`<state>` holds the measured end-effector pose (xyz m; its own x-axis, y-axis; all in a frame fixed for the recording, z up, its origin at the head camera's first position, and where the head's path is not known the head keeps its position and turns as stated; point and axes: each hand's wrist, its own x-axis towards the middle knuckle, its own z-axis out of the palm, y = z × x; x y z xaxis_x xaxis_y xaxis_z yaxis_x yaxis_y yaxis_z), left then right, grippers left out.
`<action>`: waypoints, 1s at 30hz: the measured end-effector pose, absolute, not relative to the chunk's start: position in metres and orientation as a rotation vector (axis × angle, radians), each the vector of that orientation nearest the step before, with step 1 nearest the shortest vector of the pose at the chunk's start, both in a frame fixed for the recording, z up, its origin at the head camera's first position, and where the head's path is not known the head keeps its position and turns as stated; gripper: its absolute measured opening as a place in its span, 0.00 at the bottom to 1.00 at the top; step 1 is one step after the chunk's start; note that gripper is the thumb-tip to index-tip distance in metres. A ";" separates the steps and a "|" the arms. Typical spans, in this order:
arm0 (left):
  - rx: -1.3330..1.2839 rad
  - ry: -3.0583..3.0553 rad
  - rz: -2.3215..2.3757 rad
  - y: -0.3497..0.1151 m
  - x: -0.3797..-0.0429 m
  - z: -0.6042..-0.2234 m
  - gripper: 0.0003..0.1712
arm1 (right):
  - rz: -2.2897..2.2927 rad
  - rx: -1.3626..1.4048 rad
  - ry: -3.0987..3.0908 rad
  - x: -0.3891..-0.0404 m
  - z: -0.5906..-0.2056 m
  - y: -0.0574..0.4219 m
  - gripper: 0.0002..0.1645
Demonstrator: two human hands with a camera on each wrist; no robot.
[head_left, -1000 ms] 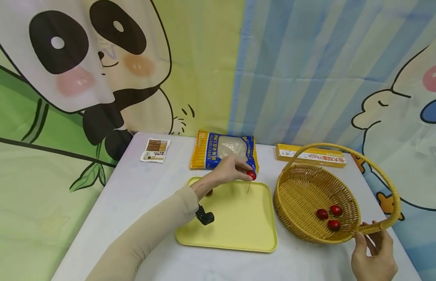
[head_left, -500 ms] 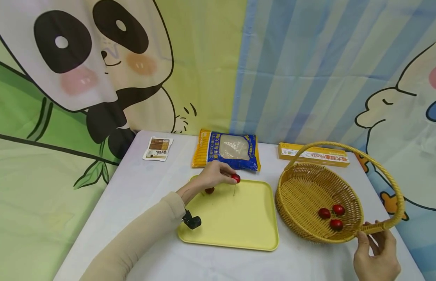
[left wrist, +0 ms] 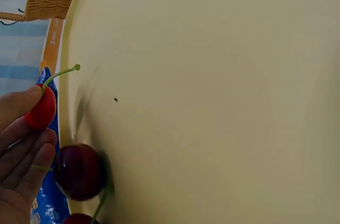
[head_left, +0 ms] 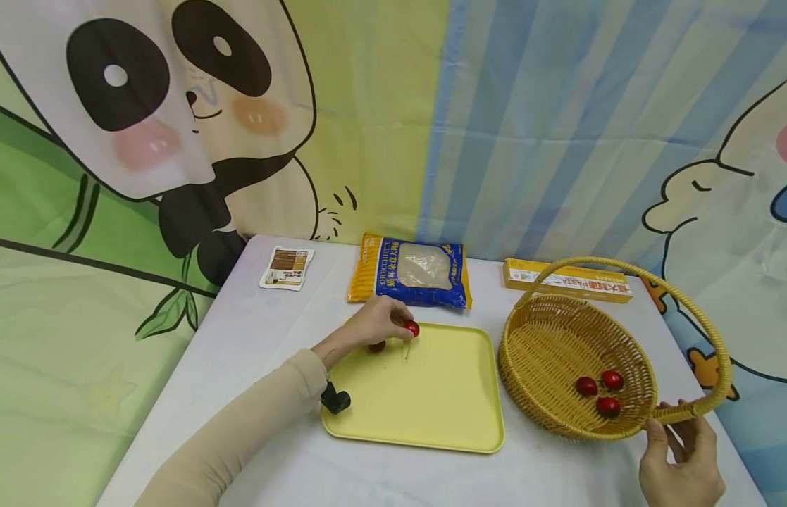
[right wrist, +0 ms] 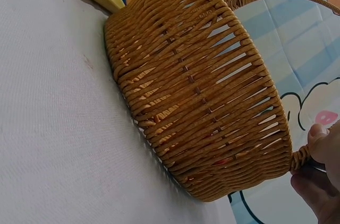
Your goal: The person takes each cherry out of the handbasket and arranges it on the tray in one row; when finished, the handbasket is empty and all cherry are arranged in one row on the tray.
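My left hand (head_left: 379,320) pinches a red cherry (head_left: 411,329) between thumb and fingers over the far side of the yellow tray (head_left: 425,401). The cherry's green stem (left wrist: 59,71) points out over the tray in the left wrist view. Below the fingers lies a dark cherry (left wrist: 79,172) on the tray, with part of another cherry (left wrist: 79,219) at the frame's bottom edge. My right hand (head_left: 681,454) grips the foot of the handle (head_left: 704,331) of a wicker basket (head_left: 516,384). Three red cherries (head_left: 608,407) lie inside the basket, near its right side.
Behind the tray lies a blue and yellow pasta bag (head_left: 425,271). A yellow pasta box (head_left: 567,280) sits behind the basket, and a small white-and-brown packet (head_left: 287,268) is at the back left. A patterned curtain (head_left: 368,127) hangs behind the table.
My left hand has moved left and slightly down with the cherry, from the tray's far right to above its far left part. My right hand keeps its hold on the basket handle.
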<state>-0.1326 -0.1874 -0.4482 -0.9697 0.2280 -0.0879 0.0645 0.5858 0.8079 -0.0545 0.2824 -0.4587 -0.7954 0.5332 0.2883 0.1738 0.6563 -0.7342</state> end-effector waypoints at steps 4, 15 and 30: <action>0.259 2.671 1.263 -0.191 -0.133 -0.451 0.16 | 0.993 -0.552 -2.385 -0.054 -0.458 0.282 0.33; 0.297 2.726 1.123 -0.195 -0.129 -0.452 0.16 | 0.995 -0.605 -2.415 -0.054 -0.456 0.282 0.34; 0.421 2.808 1.109 -0.190 -0.131 -0.437 0.20 | 0.984 -0.573 -2.427 -0.056 -0.456 0.281 0.34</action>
